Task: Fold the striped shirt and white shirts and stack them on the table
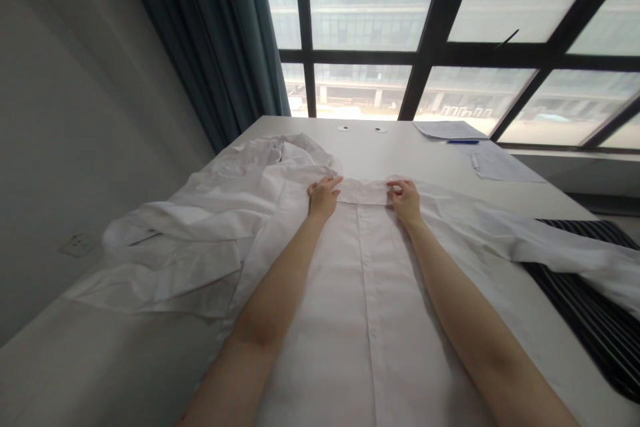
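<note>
A white button-up shirt point(335, 293) lies front up on the white table, its button placket running down the middle toward me. At its far end is the shirt's collar point(363, 191). My left hand point(324, 198) is at the collar's left end, thumb and fingers closed on the fabric. At the right end, my right hand point(405, 201) pinches the collar between thumb and fingers. One sleeve point(530, 240) stretches out to the right. The fabric just under the fingertips is partly hidden.
Crumpled white fabric point(200, 240) is heaped on the left of the table point(380, 150). Dark striped cloth point(590, 313) lies at the right, partly under the sleeve. Papers point(450, 130), a blue pen point(463, 142) and a small white item point(475, 161) lie far right, near the window.
</note>
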Demonstrator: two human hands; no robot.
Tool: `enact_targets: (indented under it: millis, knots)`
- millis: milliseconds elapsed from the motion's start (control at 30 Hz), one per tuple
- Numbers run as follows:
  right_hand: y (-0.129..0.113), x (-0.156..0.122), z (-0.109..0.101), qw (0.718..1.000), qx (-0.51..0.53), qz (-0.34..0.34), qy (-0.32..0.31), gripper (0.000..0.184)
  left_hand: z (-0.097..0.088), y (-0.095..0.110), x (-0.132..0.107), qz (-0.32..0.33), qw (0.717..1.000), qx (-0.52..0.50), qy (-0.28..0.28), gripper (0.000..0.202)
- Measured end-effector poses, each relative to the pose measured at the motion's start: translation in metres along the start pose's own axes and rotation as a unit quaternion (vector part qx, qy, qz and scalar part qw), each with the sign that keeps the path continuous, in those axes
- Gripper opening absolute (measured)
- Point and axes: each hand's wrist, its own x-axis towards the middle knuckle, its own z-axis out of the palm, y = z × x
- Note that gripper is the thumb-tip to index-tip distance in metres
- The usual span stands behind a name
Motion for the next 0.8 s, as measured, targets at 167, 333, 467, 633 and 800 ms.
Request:
enact_targets:
  millis: [167, 333, 467, 633, 800]
  knots:
    - [0.000, 0.001, 0.001, 1.000, -0.027, -0.005, 0.006, 0.032, 0.004, -0.001, -0.002, 0.003, 0.998, 0.063, -0.003, 0.042]
    - [-0.010, -0.003, -0.001, 0.995, -0.096, -0.022, -0.010, 0.033, 0.001, 0.010, -0.010, 0.026, 0.983, 0.177, 0.032, 0.043]
    - [-0.028, -0.008, -0.003, 0.987, -0.140, -0.073, -0.042, 0.033, 0.001, 0.020, -0.014, 0.153, 0.972, 0.181, 0.004, 0.044]
    - [-0.040, -0.011, 0.008, 0.968, -0.141, -0.149, -0.141, 0.037, 0.014, 0.018, -0.016, 0.231, 0.948, 0.189, -0.107, 0.044]
    - [-0.031, -0.011, 0.017, 0.959, -0.155, -0.141, -0.191, 0.044, 0.021, 0.014, -0.018, 0.183, 0.949, 0.213, -0.146, 0.046]
